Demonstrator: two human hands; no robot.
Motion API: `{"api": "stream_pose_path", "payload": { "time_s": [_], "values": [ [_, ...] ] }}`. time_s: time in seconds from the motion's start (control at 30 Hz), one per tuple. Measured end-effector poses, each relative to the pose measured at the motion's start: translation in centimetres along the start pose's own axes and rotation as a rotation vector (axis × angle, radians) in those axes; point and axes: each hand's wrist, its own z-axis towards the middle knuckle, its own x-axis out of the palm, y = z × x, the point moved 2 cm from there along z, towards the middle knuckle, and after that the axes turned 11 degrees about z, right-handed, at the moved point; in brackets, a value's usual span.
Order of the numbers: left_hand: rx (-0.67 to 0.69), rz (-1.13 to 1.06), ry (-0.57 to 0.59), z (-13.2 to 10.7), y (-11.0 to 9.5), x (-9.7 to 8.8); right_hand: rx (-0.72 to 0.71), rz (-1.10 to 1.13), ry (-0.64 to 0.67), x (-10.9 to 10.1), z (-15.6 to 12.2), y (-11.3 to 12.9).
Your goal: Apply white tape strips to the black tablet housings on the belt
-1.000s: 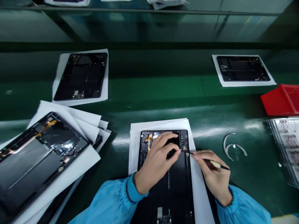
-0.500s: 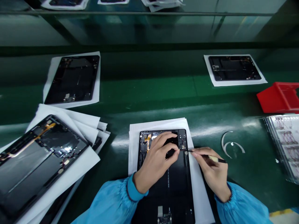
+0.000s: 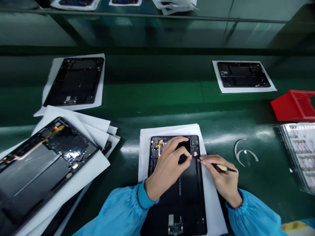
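An opened tablet [image 3: 179,200] lies on white sheets before me, its dark inside showing a circuit board near the bottom and an orange flex cable at the top left. My left hand [image 3: 169,164] rests over its upper part, thumb and index finger pinched together near the right edge. Whatever is in that pinch is too small to make out. From the right, my right hand [image 3: 222,177] grips slim dark tweezers with a pale wrapped section [image 3: 222,167]. Their tip is at the tablet's upper right edge, close to a small round part [image 3: 198,160].
More opened tablets lie on white sheets: one on a stack at left [image 3: 49,167], one at back left [image 3: 76,80], one at back right [image 3: 243,74]. At right are a red bin [image 3: 287,105], a clear tray of small wired parts [image 3: 301,150] and curved white strips [image 3: 246,154].
The view has shifted slightly. The tweezers' tip and my right fingers have come closer to the tablet's edge and my left fingertips. My left hand keeps its pinch.
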Motion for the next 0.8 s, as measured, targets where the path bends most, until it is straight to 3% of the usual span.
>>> {"api": "stream_pose_path", "payload": {
  "time_s": [0.8],
  "values": [
    [0.023, 0.035, -0.032, 0.02, -0.26, -0.23, -0.034, -0.073, 0.07, -0.78, 0.04, 0.72]
  ]
}}
